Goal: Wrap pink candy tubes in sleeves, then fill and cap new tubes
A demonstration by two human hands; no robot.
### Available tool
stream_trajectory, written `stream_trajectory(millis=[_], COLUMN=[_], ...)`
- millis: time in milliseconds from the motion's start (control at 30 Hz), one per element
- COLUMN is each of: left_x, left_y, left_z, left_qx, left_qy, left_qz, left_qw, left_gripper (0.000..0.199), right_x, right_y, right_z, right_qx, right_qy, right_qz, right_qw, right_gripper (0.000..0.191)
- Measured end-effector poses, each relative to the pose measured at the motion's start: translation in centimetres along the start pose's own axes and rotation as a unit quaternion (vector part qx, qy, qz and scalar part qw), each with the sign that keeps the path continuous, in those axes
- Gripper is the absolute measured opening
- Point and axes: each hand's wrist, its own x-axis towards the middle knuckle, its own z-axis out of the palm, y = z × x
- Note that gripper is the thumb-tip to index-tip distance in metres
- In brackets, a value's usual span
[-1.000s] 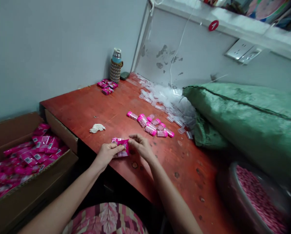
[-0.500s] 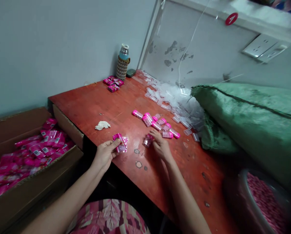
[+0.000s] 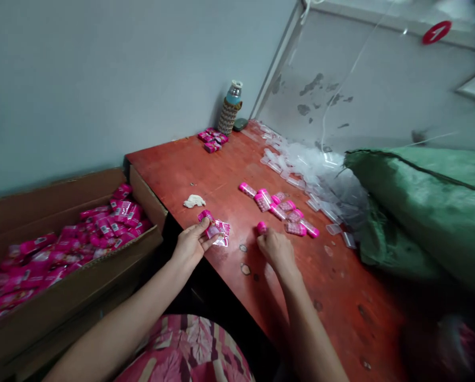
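Near the table's front edge my left hand [image 3: 194,241] pinches a shiny pink printed packet [image 3: 220,233] between thumb and fingers. My right hand [image 3: 277,249] is closed round a small pink-capped container [image 3: 261,227]. Only its pink end shows past the fingers; the rest is hidden. Just beyond that hand lie several clear containers with pink caps [image 3: 278,212], filled with small pink pieces. A crumpled white scrap [image 3: 195,201] rests to the far side of my left hand.
At left stands a cardboard box [image 3: 145,201] heaped with pink packets [image 3: 102,228]. Clear plastic pieces [image 3: 301,164] are piled along the back wall, beside a green sack [image 3: 424,185]. A bottle in a knitted sleeve [image 3: 230,114] and several pink packs [image 3: 213,139] stand at the far corner.
The view has swung left. My right hand has closed round the pink-capped container, which showed more of its clear body before. The left hand still holds the packet, now with its face turned.
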Motion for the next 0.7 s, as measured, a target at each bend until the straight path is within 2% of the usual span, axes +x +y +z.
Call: stream_trajectory(millis=[33, 67, 133, 167, 233, 400, 600, 700], left_x=[0.0, 0.0, 0.1, 0.2, 0.3, 0.2, 0.5, 0.6], left_y=[0.0, -0.1, -0.3, -0.4, -0.7, -1.0, -1.4, -1.5], left_z=[0.1, 0.1, 0.2, 0.3, 0.4, 0.5, 0.1, -0.1], left_qx=[-0.006, -0.012, -0.022, -0.027, -0.037, -0.060, -0.070, -0.058], left_qy=[0.004, 0.007, 0.003, 0.000, -0.003, -0.013, -0.044, -0.039], left_qz=[-0.004, -0.009, -0.016, -0.019, -0.019, -0.017, 0.000, -0.002], left_qw=[1.000, 1.000, 1.000, 0.999, 0.999, 0.998, 0.997, 0.998], left_gripper=[0.005, 0.005, 0.006, 0.006, 0.006, 0.007, 0.008, 0.009], right_x=[-0.7, -1.6, -3.7, -4.7, -6.3, -7.4, -7.4, -7.6], right_y=[-0.1, -0.4, -1.5, -2.2, -3.6, -5.4, -5.5, -5.6], right_z=[0.2, 0.5, 1.6, 2.2, 3.7, 5.7, 5.8, 5.8], right_qx=[0.095, 0.210, 0.437, 0.511, 0.583, 0.626, 0.628, 0.633], right_qy=[-0.011, -0.034, -0.090, -0.103, -0.093, -0.064, -0.046, -0.036], right_qz=[-0.029, -0.056, -0.084, -0.077, -0.052, -0.008, -0.018, -0.024], right_qw=[0.995, 0.975, 0.891, 0.850, 0.806, 0.777, 0.777, 0.773], right_gripper=[0.028, 0.029, 0.031, 0.032, 0.030, 0.028, 0.027, 0.025])
